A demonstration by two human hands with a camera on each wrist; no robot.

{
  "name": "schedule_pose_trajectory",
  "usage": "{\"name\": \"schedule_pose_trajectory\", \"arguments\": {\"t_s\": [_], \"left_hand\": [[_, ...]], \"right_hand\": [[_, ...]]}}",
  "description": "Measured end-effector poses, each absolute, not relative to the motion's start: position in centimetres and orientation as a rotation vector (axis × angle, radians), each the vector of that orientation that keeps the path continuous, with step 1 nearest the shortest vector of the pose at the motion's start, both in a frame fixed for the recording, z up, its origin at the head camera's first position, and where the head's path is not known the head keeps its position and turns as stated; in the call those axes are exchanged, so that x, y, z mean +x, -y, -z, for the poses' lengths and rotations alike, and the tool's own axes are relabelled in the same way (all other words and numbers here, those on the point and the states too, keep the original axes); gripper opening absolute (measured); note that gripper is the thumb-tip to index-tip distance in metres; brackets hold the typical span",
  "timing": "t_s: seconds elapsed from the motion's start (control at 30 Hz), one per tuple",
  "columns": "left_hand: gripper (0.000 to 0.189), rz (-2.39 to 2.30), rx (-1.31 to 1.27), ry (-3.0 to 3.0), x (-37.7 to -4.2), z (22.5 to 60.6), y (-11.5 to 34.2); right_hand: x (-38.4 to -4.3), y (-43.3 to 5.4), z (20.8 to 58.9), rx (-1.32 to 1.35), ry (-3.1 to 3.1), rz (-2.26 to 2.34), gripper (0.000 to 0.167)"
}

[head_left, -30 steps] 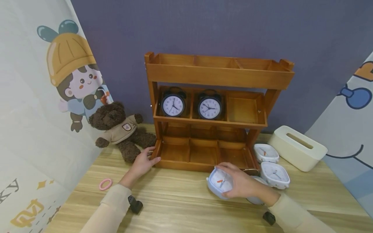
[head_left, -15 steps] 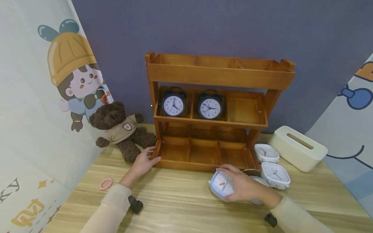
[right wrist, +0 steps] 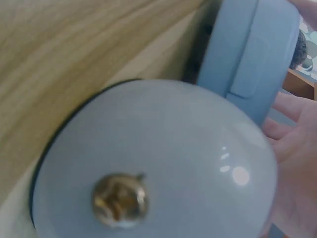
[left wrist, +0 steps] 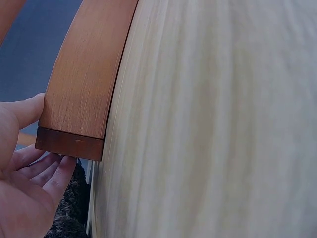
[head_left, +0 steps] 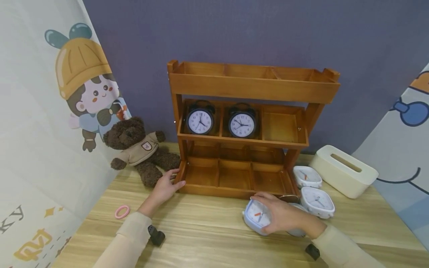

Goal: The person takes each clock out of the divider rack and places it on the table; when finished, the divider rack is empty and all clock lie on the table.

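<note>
My right hand (head_left: 283,214) grips a light blue square alarm clock (head_left: 257,216), low over the table in front of the wooden shelf rack (head_left: 221,190). The clock's white dial with an orange hand faces up in the head view. In the right wrist view, the blue clock's side (right wrist: 247,54) is by the fingers, and a pale bell (right wrist: 163,144) with a brass screw fills the foreground. A pale clock (head_left: 296,231) lies partly hidden under my right wrist. My left hand (head_left: 164,190) holds the rack's lower left corner (left wrist: 69,143), thumb on one side, fingers on the other.
Two black alarm clocks (head_left: 200,121) stand in the middle tier. Two white clocks (head_left: 317,201) lie right of the rack, near a cream tissue box (head_left: 343,171). A brown teddy bear (head_left: 140,152) leans at the left. Nearby lies a pink ring (head_left: 122,212).
My right hand has moved slightly right and toward me with the blue alarm clock. The left hand stays on the rack's corner.
</note>
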State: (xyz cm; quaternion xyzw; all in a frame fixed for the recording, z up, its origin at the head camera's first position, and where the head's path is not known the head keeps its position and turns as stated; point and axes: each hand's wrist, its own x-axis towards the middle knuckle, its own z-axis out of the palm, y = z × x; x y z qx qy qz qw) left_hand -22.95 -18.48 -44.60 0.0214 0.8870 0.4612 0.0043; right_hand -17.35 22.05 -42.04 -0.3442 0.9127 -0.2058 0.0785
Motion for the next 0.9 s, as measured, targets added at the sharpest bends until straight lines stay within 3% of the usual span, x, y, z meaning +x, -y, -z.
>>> {"name": "schedule_pose_trajectory", "arguments": {"t_s": [0.67,0.9], "left_hand": [[0.061,-1.442,0.077,-2.782,-23.0,44.5,18.4],[0.060,-1.438,0.084,-2.782,-23.0,44.5,18.4]], "right_hand": [[-17.7,-23.3,41.1,-1.106,-2.592,0.636,0.097],[-18.1,-22.5,38.3,-1.113,-2.544,0.683,0.086]]}}
